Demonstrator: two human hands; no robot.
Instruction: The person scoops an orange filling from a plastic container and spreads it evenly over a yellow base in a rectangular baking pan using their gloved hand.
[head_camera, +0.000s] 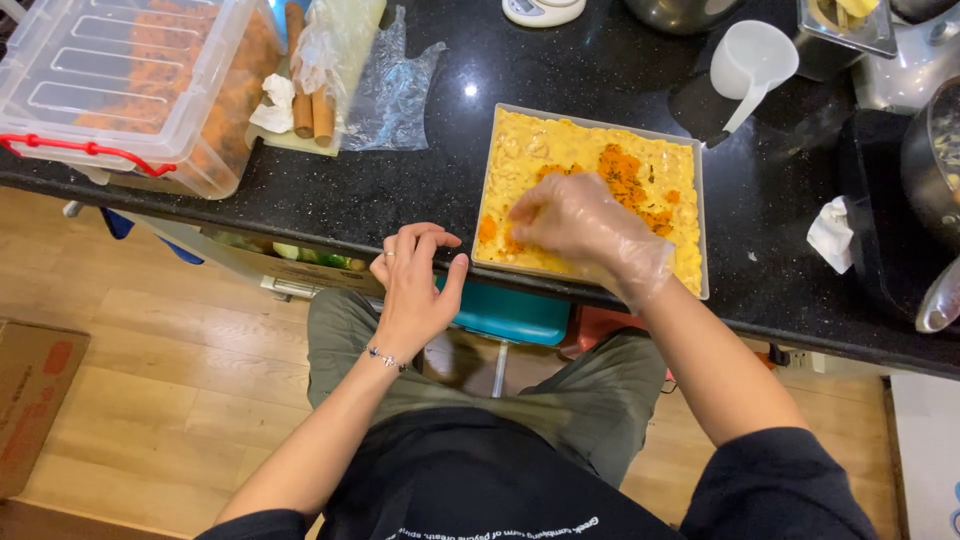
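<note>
**Shallow tray of yellow mash, counter edge**

Rectangular tray (700, 215), filled with soft yellow mash (550, 150) and orange topping (625, 175); likely heavy, sloppy, best gripped by rims. Right hand (585, 225), in thin clear glove, fingers bunched, presses on the filling. Left hand (415, 285), bare, fingers loosely spread, holds nothing, just beside the tray's near corner. Black counter (440, 185) beneath.

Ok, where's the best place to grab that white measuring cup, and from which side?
Take the measuring cup by its handle, coming from the near side. The handle sticks out down towards the counter edge, pointing at the tray, and nothing covers it. The round bowl is wide and lies close to the metal container, which leaves less room there.
</note>
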